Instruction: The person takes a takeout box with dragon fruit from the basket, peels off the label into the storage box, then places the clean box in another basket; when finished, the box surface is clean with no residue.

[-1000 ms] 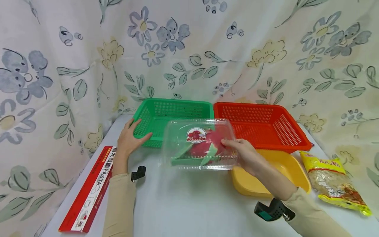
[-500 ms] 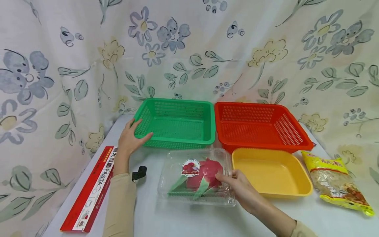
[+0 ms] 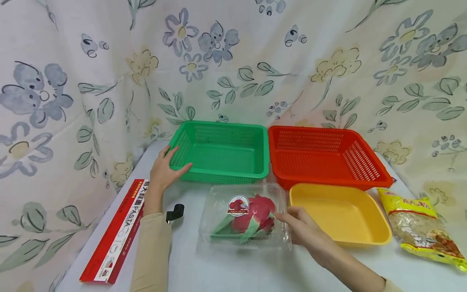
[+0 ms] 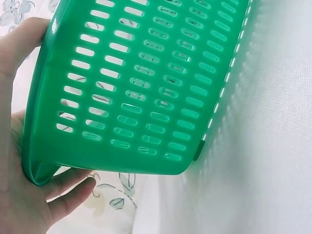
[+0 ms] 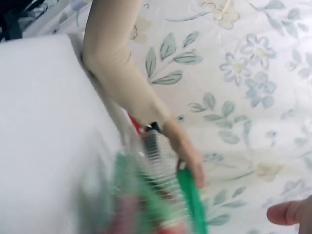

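Note:
A clear plastic clamshell box [image 3: 219, 219] with a red-and-white label holds a red dragon fruit [image 3: 255, 219] with green scales. It is on the white table, in front of the baskets. My right hand [image 3: 304, 233] is at the box's right end, its thumb extended over the edge; the right wrist view catches the box blurred, apart from one fingertip. At the left front corner of the green basket [image 3: 224, 175], my left hand [image 3: 163, 170] has its fingers and thumb spread around the rim.
A red basket [image 3: 328, 182] adjoins the green one. In front of it stands a yellow tub [image 3: 339, 237]. Far right lies a yellow-and-clear food bag [image 3: 419, 227]; on the left, a long red pasta box [image 3: 114, 231]. A floral curtain [image 3: 233, 61] closes the back.
My right hand has lowered the clamshell box from in front of the green basket toward me onto the table, then slid slightly right along it. My left hand has stayed at the basket corner.

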The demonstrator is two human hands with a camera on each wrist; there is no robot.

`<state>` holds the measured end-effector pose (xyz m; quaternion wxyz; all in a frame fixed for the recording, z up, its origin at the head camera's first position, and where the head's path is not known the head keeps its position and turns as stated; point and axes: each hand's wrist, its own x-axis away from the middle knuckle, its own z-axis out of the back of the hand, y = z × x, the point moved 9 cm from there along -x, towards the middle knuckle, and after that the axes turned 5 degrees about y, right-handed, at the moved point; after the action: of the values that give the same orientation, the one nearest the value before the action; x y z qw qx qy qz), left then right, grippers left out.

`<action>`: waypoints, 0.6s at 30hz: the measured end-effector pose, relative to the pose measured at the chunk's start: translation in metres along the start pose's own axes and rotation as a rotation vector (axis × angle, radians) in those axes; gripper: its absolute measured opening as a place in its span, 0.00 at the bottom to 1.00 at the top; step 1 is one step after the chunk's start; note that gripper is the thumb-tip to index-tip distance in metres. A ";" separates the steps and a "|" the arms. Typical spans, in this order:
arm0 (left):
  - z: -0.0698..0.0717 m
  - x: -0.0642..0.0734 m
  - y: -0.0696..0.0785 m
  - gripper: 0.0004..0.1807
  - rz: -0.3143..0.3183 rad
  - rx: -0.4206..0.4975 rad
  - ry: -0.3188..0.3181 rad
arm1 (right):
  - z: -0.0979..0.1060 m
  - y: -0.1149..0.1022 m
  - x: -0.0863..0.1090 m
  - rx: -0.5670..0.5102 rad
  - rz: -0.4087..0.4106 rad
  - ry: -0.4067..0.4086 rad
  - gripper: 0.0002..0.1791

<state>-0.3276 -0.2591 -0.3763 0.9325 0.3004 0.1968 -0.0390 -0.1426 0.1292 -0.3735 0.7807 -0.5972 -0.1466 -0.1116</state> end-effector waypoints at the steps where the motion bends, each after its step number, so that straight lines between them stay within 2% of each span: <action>1: 0.000 -0.001 0.001 0.47 -0.001 0.002 0.003 | 0.004 -0.007 0.004 0.017 0.023 -0.014 0.40; 5: 0.000 -0.002 0.001 0.47 0.001 -0.007 0.014 | 0.020 -0.035 0.020 0.064 0.122 -0.041 0.43; 9: -0.001 -0.002 0.001 0.47 0.001 -0.012 0.007 | 0.024 -0.050 0.026 0.053 0.212 -0.059 0.40; 14: -0.001 -0.001 0.000 0.47 0.005 -0.010 0.002 | 0.019 -0.054 0.016 0.090 0.310 -0.034 0.37; 16: -0.001 -0.001 0.000 0.48 0.006 -0.009 0.002 | 0.016 -0.055 0.009 0.153 0.364 -0.019 0.36; 18: -0.002 -0.001 0.000 0.48 0.006 -0.010 -0.002 | 0.010 -0.056 0.001 0.267 0.451 -0.013 0.37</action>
<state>-0.3290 -0.2584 -0.3773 0.9343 0.2963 0.1952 -0.0354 -0.1621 0.1240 -0.3202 0.8568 -0.5071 -0.0281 0.0896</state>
